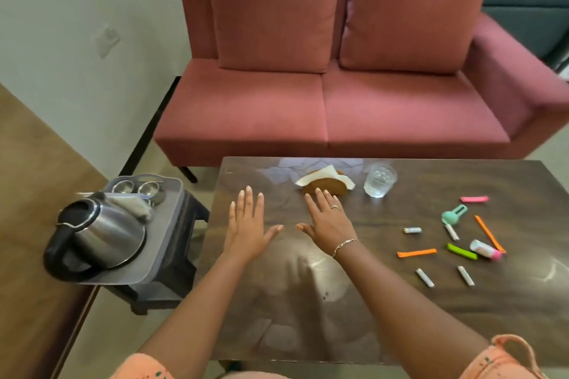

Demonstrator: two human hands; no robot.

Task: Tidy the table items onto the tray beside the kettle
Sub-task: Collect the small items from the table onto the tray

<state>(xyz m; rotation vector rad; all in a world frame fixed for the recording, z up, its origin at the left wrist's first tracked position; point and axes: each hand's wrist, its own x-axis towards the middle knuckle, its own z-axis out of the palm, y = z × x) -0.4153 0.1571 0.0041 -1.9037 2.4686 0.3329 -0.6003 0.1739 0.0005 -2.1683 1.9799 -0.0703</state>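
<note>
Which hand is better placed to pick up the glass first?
Right. The right hand lies flat and empty on the table, with the glass just beyond it on its own side. The left hand is farther away, nearer the tray by the kettle.

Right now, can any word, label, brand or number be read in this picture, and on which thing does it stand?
None can be read.
The white and pink tube may carry print, but it is too blurred.
The small white sachets are too small to tell.
The kettle shows no lettering.
</note>
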